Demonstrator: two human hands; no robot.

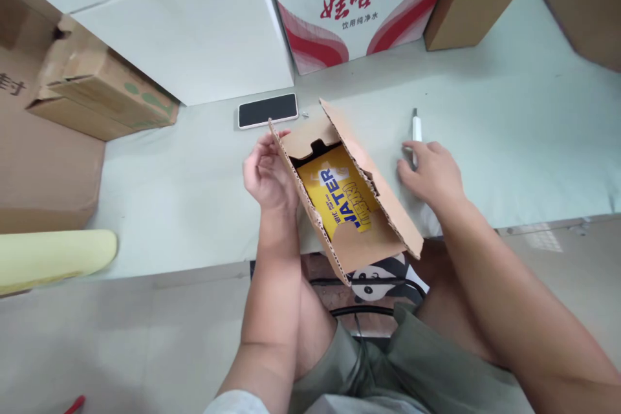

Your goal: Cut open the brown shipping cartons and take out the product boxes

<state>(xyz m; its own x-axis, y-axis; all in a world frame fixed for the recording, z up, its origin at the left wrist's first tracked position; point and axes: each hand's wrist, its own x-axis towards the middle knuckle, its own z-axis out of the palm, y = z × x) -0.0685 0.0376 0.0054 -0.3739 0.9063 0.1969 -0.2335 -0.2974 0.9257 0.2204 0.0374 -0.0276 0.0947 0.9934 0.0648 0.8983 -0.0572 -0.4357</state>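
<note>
Your left fingers grasp the opened carton, apparently steadying it; right fingers touch the white tool, grip unclear.

a phone lies near a large white carton

In the opened carton over the near edge of the table, a yellow pack is showing you "ATER" after a partly hidden letter. Toward the far edge, a white carton is bearing "娃哈哈®" and "饮用纯净水"; by the left edge, a brown carton is displaying "封".
</note>
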